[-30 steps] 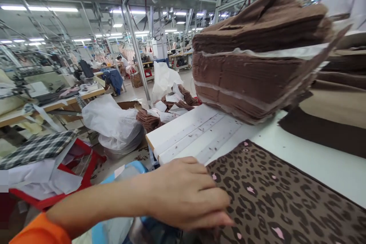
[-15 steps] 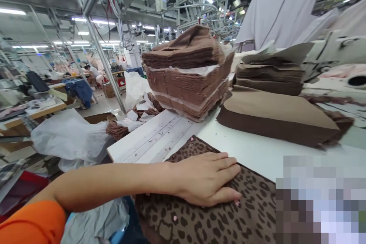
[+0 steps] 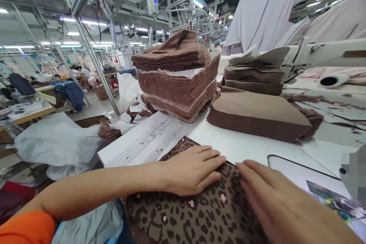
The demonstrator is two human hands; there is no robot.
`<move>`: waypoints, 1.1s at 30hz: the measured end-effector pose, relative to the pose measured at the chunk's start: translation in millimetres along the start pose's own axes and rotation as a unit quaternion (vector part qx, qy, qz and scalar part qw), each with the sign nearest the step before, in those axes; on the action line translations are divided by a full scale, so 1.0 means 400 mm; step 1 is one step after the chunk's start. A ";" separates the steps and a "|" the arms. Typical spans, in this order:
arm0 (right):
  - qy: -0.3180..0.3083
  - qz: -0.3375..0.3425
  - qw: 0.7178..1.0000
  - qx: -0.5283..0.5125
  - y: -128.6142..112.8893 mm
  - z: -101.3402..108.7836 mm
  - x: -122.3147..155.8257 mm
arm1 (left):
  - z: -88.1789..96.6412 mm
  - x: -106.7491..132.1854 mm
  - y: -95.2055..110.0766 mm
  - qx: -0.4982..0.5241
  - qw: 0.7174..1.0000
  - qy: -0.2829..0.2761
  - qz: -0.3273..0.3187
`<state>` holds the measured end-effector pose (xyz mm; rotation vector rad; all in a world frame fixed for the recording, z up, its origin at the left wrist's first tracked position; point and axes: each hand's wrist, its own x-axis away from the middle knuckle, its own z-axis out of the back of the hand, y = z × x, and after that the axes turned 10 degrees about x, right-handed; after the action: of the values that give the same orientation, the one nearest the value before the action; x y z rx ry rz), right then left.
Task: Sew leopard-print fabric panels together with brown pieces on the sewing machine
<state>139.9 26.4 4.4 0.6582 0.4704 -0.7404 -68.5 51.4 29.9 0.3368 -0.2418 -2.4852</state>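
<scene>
Garment factory floor under steel framing and strip lights; white table (image 3: pixel 251 146), smooth, flecked with brown lint. Leopard fabric (image 3: pixel 197 213), soft knit with pink spots, lies at the near table edge, draping over it. Left hand (image 3: pixel 191 169) rests flat on it, fingers spread, gripping nothing; right hand (image 3: pixel 283 206) likewise lies open and flat, alongside. Behind: tall stack (image 3: pixel 177 80) of brown ribbed pieces interleaved with paper; flat tan stack (image 3: pixel 257 116).
</scene>
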 end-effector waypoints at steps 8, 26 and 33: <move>0.025 -0.005 0.998 -0.056 0.033 -0.042 -0.017 | 0.009 -0.049 -0.064 0.008 1.000 0.001 0.008; -0.070 -0.100 0.986 -0.112 0.003 -0.108 0.045 | 0.023 -0.025 -0.038 -0.047 0.997 -0.058 0.001; -0.060 -0.124 0.989 -0.061 -0.026 -0.098 0.009 | 0.013 -0.012 -0.009 -0.146 0.985 -0.041 -0.080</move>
<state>128.2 46.0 -29.6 0.4413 0.4867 -0.9722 -68.4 57.5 35.0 0.1363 0.1214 -2.6471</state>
